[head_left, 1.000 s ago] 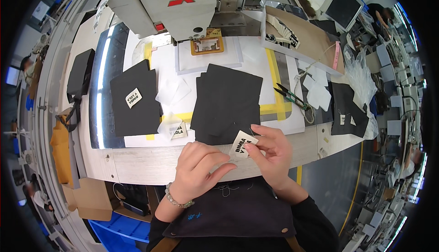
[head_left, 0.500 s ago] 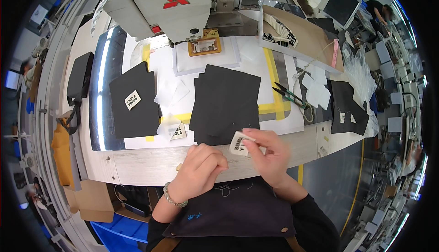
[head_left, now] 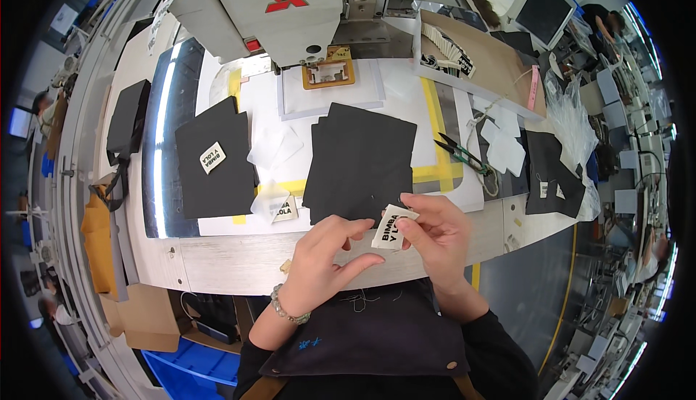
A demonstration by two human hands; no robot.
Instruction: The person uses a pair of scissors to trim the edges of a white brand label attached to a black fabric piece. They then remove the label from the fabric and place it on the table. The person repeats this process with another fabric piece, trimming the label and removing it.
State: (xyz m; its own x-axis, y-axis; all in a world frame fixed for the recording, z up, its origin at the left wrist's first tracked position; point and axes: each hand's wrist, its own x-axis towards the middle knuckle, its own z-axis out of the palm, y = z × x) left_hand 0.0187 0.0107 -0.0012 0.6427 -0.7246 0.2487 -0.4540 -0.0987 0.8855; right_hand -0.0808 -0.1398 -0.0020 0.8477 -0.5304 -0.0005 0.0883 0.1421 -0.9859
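Right hand (head_left: pixel 438 229) pinches a small white label (head_left: pixel 392 227) by its right edge; left hand (head_left: pixel 326 255) fingertips touch its lower left. Black fabric stack (head_left: pixel 362 161) just beyond, bare table edge (head_left: pixel 217 262) left.

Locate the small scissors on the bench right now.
In the head view the scissors lie right of centre on the white work surface, just right of the stack of black fabric pieces, above the right hand.

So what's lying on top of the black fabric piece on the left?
A small white label lies on the left black fabric piece, tilted. Another label sits off its lower right corner, beside it. Whatever lies beneath the fabric is covered.
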